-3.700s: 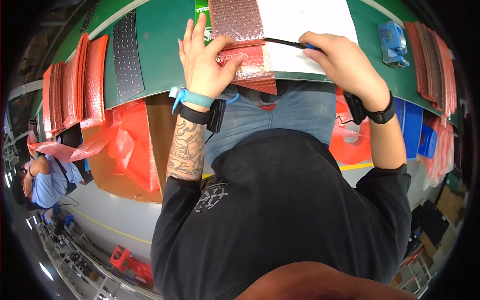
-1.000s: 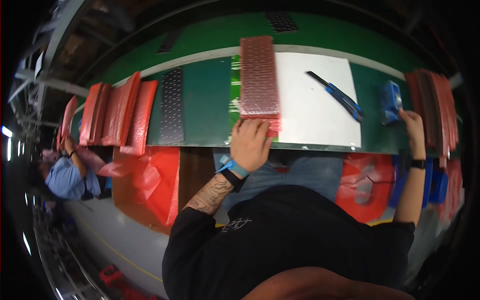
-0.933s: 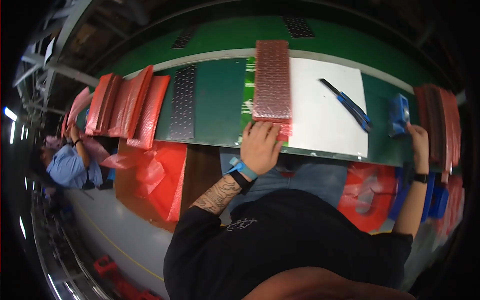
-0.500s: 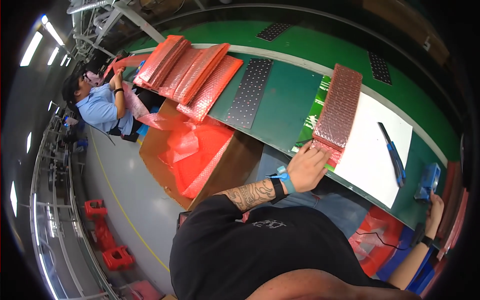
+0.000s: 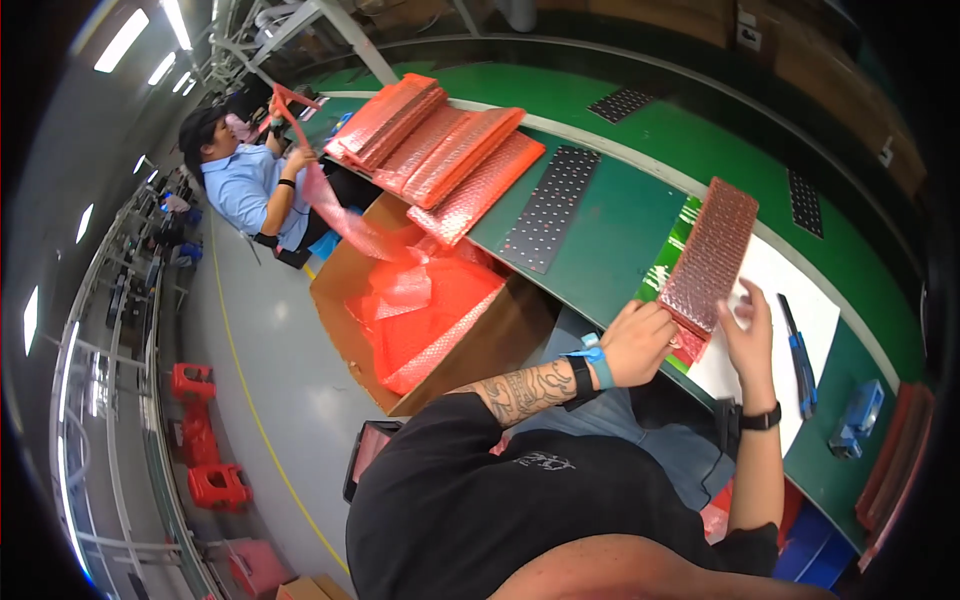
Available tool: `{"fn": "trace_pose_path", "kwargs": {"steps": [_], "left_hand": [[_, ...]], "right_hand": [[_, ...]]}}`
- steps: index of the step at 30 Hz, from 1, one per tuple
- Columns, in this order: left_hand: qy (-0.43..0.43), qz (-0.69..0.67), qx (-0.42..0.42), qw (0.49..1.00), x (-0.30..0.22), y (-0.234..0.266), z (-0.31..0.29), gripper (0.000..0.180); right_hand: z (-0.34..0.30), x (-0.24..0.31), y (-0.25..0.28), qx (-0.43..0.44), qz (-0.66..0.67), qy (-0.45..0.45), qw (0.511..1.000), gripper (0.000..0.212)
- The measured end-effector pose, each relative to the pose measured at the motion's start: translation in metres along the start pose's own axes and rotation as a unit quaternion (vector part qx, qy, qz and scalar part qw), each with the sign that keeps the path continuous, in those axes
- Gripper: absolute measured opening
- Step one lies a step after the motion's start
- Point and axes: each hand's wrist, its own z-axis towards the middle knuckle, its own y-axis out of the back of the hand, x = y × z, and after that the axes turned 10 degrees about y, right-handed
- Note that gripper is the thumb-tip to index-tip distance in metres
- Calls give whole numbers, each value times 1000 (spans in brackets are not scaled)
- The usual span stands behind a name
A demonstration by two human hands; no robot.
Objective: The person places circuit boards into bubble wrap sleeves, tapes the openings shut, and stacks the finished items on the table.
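Observation:
A long package in red bubble wrap (image 5: 712, 250) lies on a white sheet (image 5: 815, 310) and a green printed strip (image 5: 664, 266). At its near end, my left hand (image 5: 640, 345) grips the folded flap, fingers close together. My right hand (image 5: 750, 345) hovers by the package's near right corner, fingers curved and apart; whether a small piece clings to a fingertip cannot be made out. To the right of that hand, a blue-and-black utility knife (image 5: 799, 360) rests on the sheet. Farther right stands a blue tape dispenser (image 5: 857, 418).
A dark perforated plate (image 5: 552, 210) lies left on the green bench (image 5: 610, 240), beyond it stacked bubble-wrapped packages (image 5: 430, 145). Below, a cardboard box (image 5: 340, 318) holds red bubble wrap. A green conveyor (image 5: 690, 120) carries more plates. At left a co-worker (image 5: 245, 185) handles red wrap.
My right hand has left the tape dispenser and come over beside the package. My left hand stays at the flap. The view has shifted, and the co-worker's hands have moved with the red wrap.

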Motion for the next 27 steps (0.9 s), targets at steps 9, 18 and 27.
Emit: {"fn": "trace_pose_path", "kwargs": {"steps": [9, 18, 27], "left_hand": [[-15, -12, 65, 998, 1, 5, -10, 32], [-39, 4, 5, 999, -11, 21, -29, 43], [-61, 29, 42, 997, 8, -4, -26, 42]], "right_hand": [[18, 5, -38, -11, -182, 84, 980, 62], [-5, 22, -40, -21, -171, 69, 983, 65], [134, 35, -14, 84, -238, 119, 960, 74]]}}
